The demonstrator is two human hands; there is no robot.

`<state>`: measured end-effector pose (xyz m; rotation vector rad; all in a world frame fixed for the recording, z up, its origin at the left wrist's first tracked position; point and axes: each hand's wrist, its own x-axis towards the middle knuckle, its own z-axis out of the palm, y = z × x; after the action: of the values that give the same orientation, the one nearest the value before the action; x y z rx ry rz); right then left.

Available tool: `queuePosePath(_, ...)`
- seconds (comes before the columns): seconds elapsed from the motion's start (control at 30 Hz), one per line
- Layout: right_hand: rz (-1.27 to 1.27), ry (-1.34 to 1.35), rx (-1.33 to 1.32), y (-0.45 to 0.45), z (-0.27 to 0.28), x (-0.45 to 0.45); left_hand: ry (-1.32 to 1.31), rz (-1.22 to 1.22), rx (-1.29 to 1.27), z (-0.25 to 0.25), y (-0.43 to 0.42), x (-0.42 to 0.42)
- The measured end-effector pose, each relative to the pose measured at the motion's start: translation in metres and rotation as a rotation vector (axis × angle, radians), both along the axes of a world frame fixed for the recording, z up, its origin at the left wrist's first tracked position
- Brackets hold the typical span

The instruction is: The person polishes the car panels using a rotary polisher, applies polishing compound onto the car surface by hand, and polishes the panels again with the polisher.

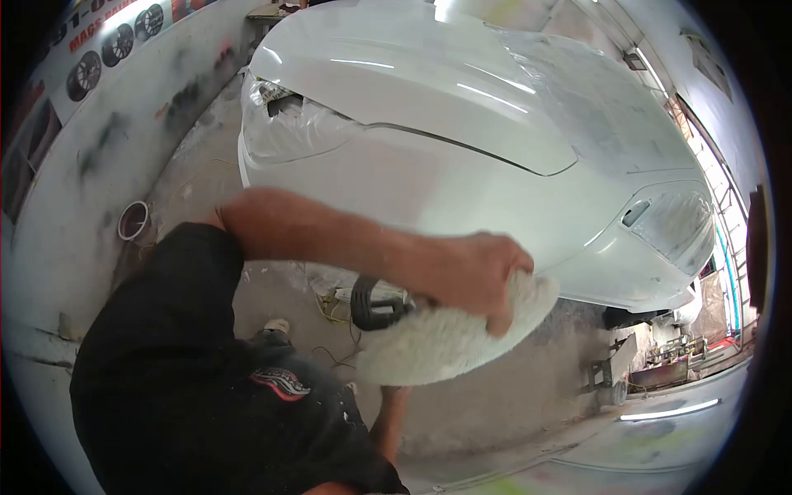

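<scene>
My left hand [478, 276] reaches across from the left, its curled fingers and thumb on the upper right part of a fluffy white pad [437, 346]. The pad is tilted, with its woolly face showing. A black tool part with a rounded loop [375, 305] shows beside the pad's upper left edge, partly behind my left wrist. My right forearm [389, 421] rises from the bottom, and the pad hides my right hand. Just beyond my left hand is the pale painted front of a car [462, 190].
Clear plastic covers the car's headlights [668, 223] and windshield [594, 91]. A small bucket [134, 221] stands by the left wall. Cords [330, 356] lie on the floor near a shoe [277, 326]. A metal stand [610, 367] is at the right.
</scene>
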<state>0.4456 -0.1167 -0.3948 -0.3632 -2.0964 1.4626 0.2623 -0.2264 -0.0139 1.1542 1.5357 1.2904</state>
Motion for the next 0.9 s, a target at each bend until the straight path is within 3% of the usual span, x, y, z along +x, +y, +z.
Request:
queuePosePath(0.1, 0.065, 0.041, 0.049, -0.008, 0.009, 0.02, -0.061, 0.042, -0.071, 0.008, 0.021, 0.009)
queuePosePath(0.2, 0.0, 0.084, -0.069, 0.0, -0.016, 0.034, 0.028, 0.141, -0.111, 0.02, 0.041, 0.035)
queuePosePath(0.3, 0.114, 0.006, 0.407, 0.039, 0.008, 0.043, 0.162, 0.175, -0.105, 0.057, 0.055, 0.064)
queuePosePath(0.33, 0.118, -0.036, 0.335, 0.045, 0.017, 0.048, 0.215, 0.175, -0.082, 0.066, 0.057, 0.07)
queuePosePath(0.43, 0.191, -0.174, 0.017, 0.065, 0.075, 0.054, 0.277, 0.225, 0.474, 0.059, 0.033, 0.065)
queuePosePath(0.5, 0.329, -0.317, -0.353, 0.065, 0.137, 0.059, 0.447, 0.397, 0.793, -0.002, 0.009, 0.037)
queuePosePath(0.57, 0.419, -0.203, -0.383, 0.073, 0.128, 0.067, 0.41, 0.178, 0.689, -0.053, -0.01, 0.018)
queuePosePath(0.63, 0.428, -0.22, -0.529, 0.075, 0.12, 0.087, 0.371, 0.238, 0.727, -0.062, -0.004, 0.044)
queuePosePath(0.7, 0.496, -0.216, -0.689, 0.071, 0.113, 0.087, 0.54, 0.251, 0.699, -0.063, 0.011, 0.04)
queuePosePath(0.9, 0.699, -0.153, -1.072, 0.089, 0.079, 0.085, 0.818, 0.383, 0.33, -0.104, 0.11, 0.01)
